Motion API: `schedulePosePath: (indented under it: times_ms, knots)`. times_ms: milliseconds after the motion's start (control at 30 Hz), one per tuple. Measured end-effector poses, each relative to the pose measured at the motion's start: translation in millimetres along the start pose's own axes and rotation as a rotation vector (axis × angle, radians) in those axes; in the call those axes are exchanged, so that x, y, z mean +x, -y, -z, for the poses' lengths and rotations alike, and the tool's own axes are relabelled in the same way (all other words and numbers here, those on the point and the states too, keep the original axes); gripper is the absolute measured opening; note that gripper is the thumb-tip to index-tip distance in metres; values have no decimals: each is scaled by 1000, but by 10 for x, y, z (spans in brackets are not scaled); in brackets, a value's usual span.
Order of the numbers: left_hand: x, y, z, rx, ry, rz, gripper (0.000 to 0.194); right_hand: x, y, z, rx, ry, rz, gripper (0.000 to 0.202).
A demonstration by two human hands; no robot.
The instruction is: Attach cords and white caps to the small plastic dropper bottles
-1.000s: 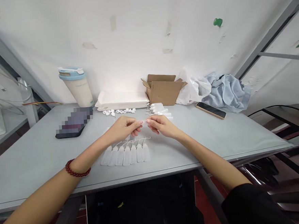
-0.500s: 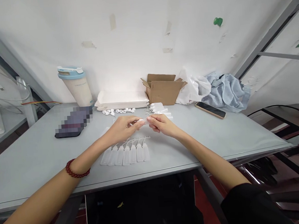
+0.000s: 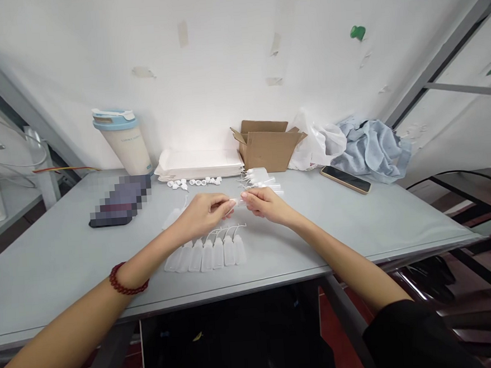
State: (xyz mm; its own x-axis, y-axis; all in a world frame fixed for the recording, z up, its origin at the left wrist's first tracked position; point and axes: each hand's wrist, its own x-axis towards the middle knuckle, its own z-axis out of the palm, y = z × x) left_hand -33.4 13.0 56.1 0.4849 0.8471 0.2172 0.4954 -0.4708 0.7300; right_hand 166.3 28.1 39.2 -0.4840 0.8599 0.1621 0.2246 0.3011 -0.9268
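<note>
My left hand and my right hand meet above the middle of the table, both with fingers closed. Between their fingertips shows a small whitish, translucent plastic piece. My left thumb and forefinger pinch its white end, which looks like a cap. The other end, apparently a small squeeze bottle, goes into my right hand and is mostly hidden. Below my hands lies a row of several translucent squeeze bottles with thin bent tubes. Behind my right hand lie more bottles with white tops. Loose white caps lie farther back.
Along the wall stand a blue-lidded tumbler, a stack of white packaging, an open cardboard box, a white plastic bag and a blue cloth. One phone lies right; a blurred dark object lies left.
My left fingers have shifted slightly down and curled further at the whitish piece. A little more of a gap shows between the two hands' fingertips. The items on the table stay put.
</note>
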Motion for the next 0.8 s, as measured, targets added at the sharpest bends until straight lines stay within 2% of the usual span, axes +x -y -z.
schedulePosePath:
  times_ms: [167, 300, 367, 433, 533, 567, 633, 733, 800]
  knots:
    - [-10, -19, -20, 132, -88, -134, 29, -1, 7, 12, 33, 7, -28, 52]
    - [5, -11, 21, 10, -49, -51, 30, -15, 35, 8, 23, -1, -33, 48]
    - [18, 2, 43, -65, -47, 16, 35, -22, 41, 3, -44, -29, 13, 43]
    - [28, 11, 57, -92, -141, 66, 37, -23, 26, -6, -155, -95, 113, 36]
    - [28, -3, 72, -50, -396, 98, 31, -15, -33, -26, -323, -231, 296, 27]
    - [24, -14, 78, -39, -442, 102, 30, -11, -58, -33, -369, -264, 347, 25]
    - [18, -37, 89, -68, -406, 129, 34, -5, -103, -47, -431, -309, 429, 22]
    - [22, -51, 92, -204, -194, 218, 43, -5, -145, -60, -478, -349, 506, 17]
    - [33, -41, 84, -285, -126, 264, 45, -9, -155, -66, -491, -366, 533, 16]
